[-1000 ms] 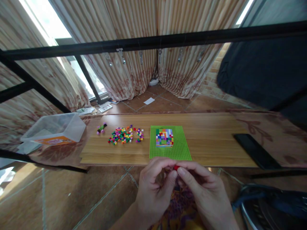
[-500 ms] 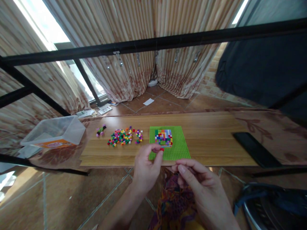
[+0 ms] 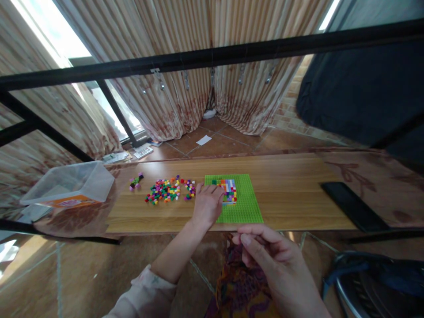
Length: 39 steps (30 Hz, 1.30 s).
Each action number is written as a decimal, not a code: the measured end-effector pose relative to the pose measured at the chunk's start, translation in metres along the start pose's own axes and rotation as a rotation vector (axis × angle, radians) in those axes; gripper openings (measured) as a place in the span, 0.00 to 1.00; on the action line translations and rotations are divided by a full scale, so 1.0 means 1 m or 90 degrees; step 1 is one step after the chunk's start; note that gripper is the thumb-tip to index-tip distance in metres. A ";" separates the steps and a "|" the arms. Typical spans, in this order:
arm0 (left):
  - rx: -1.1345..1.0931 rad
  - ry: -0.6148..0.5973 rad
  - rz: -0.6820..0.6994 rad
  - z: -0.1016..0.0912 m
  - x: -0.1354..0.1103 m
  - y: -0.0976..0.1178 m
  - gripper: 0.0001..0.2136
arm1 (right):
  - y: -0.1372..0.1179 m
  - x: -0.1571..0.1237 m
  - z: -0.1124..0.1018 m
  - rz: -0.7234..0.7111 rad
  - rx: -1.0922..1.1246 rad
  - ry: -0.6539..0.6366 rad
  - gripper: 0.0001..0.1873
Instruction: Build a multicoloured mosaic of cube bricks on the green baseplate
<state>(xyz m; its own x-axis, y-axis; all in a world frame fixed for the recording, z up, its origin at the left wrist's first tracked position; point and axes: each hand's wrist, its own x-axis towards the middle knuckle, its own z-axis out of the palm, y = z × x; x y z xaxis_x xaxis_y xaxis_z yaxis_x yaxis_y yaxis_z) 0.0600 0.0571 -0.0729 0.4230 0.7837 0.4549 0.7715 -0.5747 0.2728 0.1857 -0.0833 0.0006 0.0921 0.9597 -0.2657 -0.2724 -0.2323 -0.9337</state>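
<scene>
Left grip is resting on the block stack, contents hidden; right is curling loosely. Many loose bricks are waiting, so building looks partway.

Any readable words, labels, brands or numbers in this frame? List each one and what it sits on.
None can be read.
Orange label on the clear plastic box: print too blurred to read.
Papers on the floor by the curtain: markings too small to read.
Black flat object on the table: no text visible.
Green baseplate and loose bricks: no lettering visible.
</scene>
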 end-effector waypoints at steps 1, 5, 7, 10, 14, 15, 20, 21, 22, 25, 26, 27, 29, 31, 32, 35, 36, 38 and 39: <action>0.005 -0.001 0.008 0.001 0.000 -0.001 0.07 | -0.001 0.000 0.001 0.001 0.004 -0.001 0.10; 0.012 0.018 0.030 0.004 0.000 -0.004 0.08 | -0.004 -0.001 0.004 0.010 0.022 0.024 0.10; 0.007 0.038 0.032 0.006 -0.002 -0.005 0.08 | -0.005 -0.001 0.004 0.009 0.018 0.015 0.10; -0.014 0.068 0.018 0.008 -0.005 -0.005 0.08 | -0.004 0.000 0.003 -0.001 0.012 -0.015 0.09; -0.062 0.092 0.006 0.010 -0.010 -0.006 0.07 | -0.001 0.001 0.005 -0.005 0.048 0.015 0.10; -0.072 0.094 0.005 0.010 -0.011 -0.006 0.07 | 0.000 0.002 0.006 -0.004 0.053 0.022 0.11; -0.099 0.076 -0.023 0.008 -0.015 -0.006 0.10 | 0.000 0.001 0.008 -0.004 0.061 0.028 0.12; -0.099 0.070 -0.029 0.008 -0.016 -0.005 0.11 | -0.001 0.001 0.008 -0.003 0.062 0.028 0.12; -0.099 0.066 -0.032 0.008 -0.017 -0.005 0.11 | -0.001 0.001 0.008 -0.002 0.063 0.027 0.12; -0.092 0.063 -0.031 0.009 -0.018 -0.003 0.12 | -0.001 0.001 0.007 0.002 0.058 0.024 0.13; -0.089 0.062 -0.028 0.009 -0.019 -0.003 0.13 | -0.001 0.001 0.007 0.003 0.055 0.023 0.12; -0.084 0.062 -0.024 0.009 -0.019 -0.002 0.13 | -0.001 0.001 0.007 0.004 0.052 0.022 0.12; -0.070 0.060 -0.016 0.010 -0.018 -0.001 0.13 | -0.001 0.001 0.006 0.002 0.048 0.020 0.12; -0.044 0.050 -0.006 0.009 -0.018 -0.001 0.15 | -0.001 0.001 0.006 0.001 0.045 0.019 0.12; -0.025 0.042 0.002 0.008 -0.018 0.000 0.16 | -0.002 0.001 0.006 0.000 0.042 0.019 0.12; 0.032 0.013 0.031 0.005 -0.017 0.002 0.21 | -0.002 0.001 0.006 0.000 0.039 0.021 0.12; 0.048 0.006 0.041 0.004 -0.017 0.003 0.23 | -0.002 0.001 0.006 0.000 0.040 0.021 0.11; 0.075 -0.002 0.051 0.002 -0.016 0.007 0.24 | -0.002 0.000 0.007 0.000 0.043 0.020 0.11; 0.086 -0.005 0.053 0.001 -0.016 0.008 0.24 | -0.002 0.000 0.007 0.000 0.045 0.019 0.11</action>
<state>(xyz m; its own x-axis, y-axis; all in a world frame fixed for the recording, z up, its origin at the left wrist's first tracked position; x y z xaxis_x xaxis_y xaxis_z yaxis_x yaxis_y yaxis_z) 0.0599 0.0397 -0.0786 0.4914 0.7367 0.4646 0.7903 -0.6013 0.1178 0.1799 -0.0814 0.0040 0.1205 0.9540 -0.2745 -0.3387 -0.2204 -0.9147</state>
